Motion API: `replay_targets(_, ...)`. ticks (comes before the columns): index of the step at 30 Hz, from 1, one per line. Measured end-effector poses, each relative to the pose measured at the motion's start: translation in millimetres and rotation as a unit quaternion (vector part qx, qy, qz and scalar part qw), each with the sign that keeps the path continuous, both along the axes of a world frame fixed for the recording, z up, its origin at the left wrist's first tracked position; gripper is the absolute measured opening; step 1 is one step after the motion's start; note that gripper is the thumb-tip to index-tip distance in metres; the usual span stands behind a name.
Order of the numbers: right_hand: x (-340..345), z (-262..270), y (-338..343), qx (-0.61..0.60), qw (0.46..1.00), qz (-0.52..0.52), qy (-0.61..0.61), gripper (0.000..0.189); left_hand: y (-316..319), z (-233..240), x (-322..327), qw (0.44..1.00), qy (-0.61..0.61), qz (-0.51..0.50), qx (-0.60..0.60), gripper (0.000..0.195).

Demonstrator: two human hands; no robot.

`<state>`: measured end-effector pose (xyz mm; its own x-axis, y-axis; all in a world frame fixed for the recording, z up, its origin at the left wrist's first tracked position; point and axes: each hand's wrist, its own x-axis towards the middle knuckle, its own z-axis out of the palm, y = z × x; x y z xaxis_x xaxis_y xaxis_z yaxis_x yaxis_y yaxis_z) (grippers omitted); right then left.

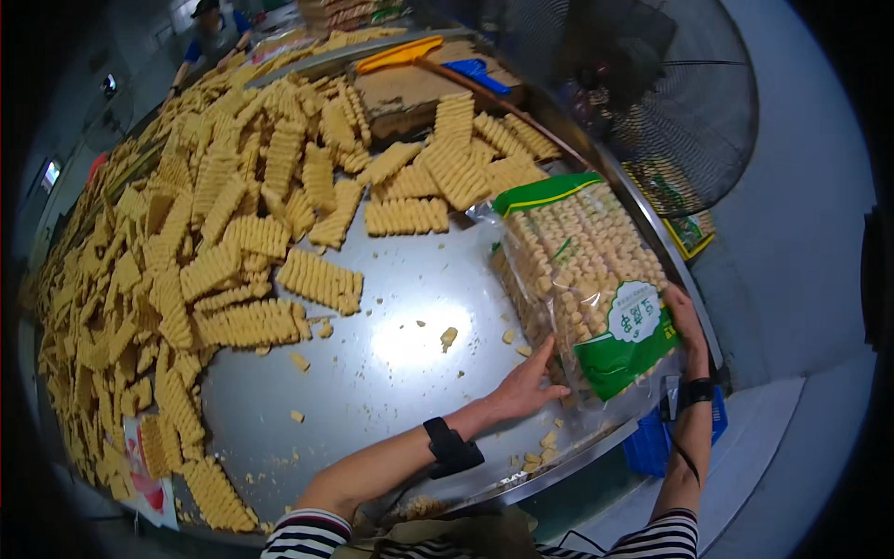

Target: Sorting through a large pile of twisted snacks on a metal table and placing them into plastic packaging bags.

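A clear plastic bag with green printed bands [559, 258] lies at the right of the metal table, filled with rows of ridged, pale yellow snack pieces. It bears writing on a white patch. My left hand [531, 384] presses against the bag's near left side, thumb and fingers spread. On the opposite side, my right hand [686, 318] holds the bag's right edge, its fingers partly hidden behind it. Between them, both hands hold the bag. Loose ridged snack slabs [408, 216] lie just beyond it.
A large heap of snack slabs [237, 237] covers the left of the metal table [335, 419]. Behind are a yellow scraper [398, 54] and a blue tool [478, 75]. A caged fan [684, 105] stands right; a blue crate [642, 444] sits below. A person [213, 38] works far back.
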<state>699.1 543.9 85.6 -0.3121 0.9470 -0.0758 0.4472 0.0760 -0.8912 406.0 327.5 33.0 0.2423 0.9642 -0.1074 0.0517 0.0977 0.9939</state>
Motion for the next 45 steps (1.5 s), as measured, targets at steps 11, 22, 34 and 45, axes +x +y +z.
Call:
replay_targets(11, 9, -26, -71, -0.02, 0.993, -0.052, 0.105, 0.049, 7, -14, 8, 0.994, 0.069, 0.051, 0.066, 0.1)
replay_targets(22, -22, 68, -102, 0.103, 0.984, -0.112, 0.096, 0.036, -124, 41, -75, 0.99, 0.094, 0.103, 0.003, 0.068)
replay_targets(34, -418, -41, -237, 0.103, 0.944, 0.312, -0.024, 0.06, -380, 80, -164, 0.921, 0.111, 0.346, -0.142, 0.034)
replay_targets(45, -521, -102, -220, 0.353, 0.881, 0.251, -0.191, 0.074, -457, 89, -200, 0.878, 0.118, 0.434, -0.162, 0.036)
